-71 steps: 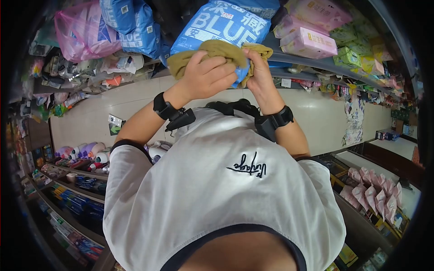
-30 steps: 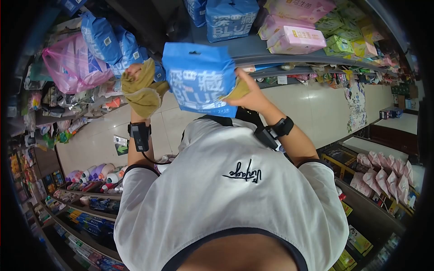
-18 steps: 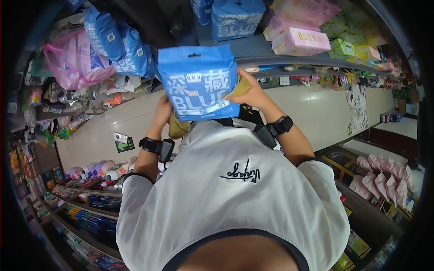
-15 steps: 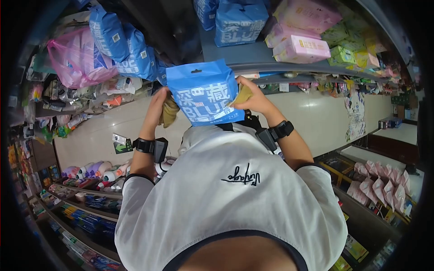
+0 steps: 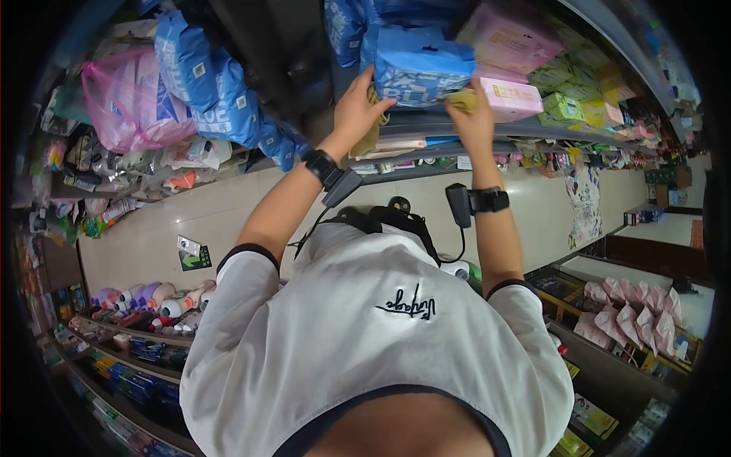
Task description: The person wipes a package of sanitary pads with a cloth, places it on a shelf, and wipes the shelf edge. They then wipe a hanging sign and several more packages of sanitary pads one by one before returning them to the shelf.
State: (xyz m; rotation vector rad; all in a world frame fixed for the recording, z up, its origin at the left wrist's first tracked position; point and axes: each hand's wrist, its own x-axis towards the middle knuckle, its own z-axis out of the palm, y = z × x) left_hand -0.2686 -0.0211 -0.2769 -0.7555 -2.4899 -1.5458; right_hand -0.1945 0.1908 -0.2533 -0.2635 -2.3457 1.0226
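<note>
A blue plastic package point(image 5: 422, 67) with white lettering is held between my two hands at the shelf, in front of other blue packages. My left hand point(image 5: 358, 113) grips its left side, thumb toward the front, with an olive-yellow cloth point(image 5: 368, 142) hanging from the palm. On the other side, my right hand point(image 5: 474, 122) is closed at the package's lower right edge. A piece of olive-yellow cloth point(image 5: 460, 100) shows between its fingers and the package. Some fingertips are hidden behind the package.
Pink boxes point(image 5: 512, 99) and green packs point(image 5: 562, 109) stand right of the package on the shelf. To the left are more blue packages point(image 5: 226, 103) and a pink plastic bag point(image 5: 126, 107). Bottles point(image 5: 177, 302) line a lower shelf behind me on the left.
Both hands have carried the blue package forward and right, from in front of my chest to the shelf. My arms are stretched out farther, and the package's top now tilts away.
</note>
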